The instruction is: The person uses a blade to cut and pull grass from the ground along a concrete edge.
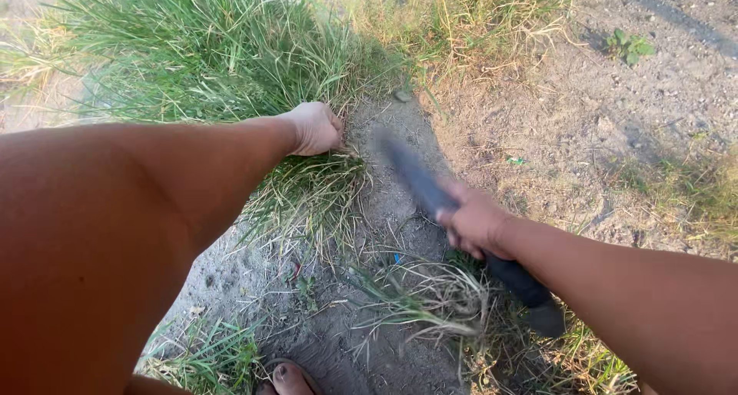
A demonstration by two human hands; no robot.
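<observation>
Fingers of the left hand (315, 127) closed on a grass tuft (307, 184), right hand (475, 222) clenched around a blurred dark blade (411, 172) just beside it; cut grass (430, 295) lies nearer, tall clump (207, 49) uncut.

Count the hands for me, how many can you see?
2. The left hand grips a grass clump near the middle. The right hand holds a blurred dark blade lower right.
</observation>
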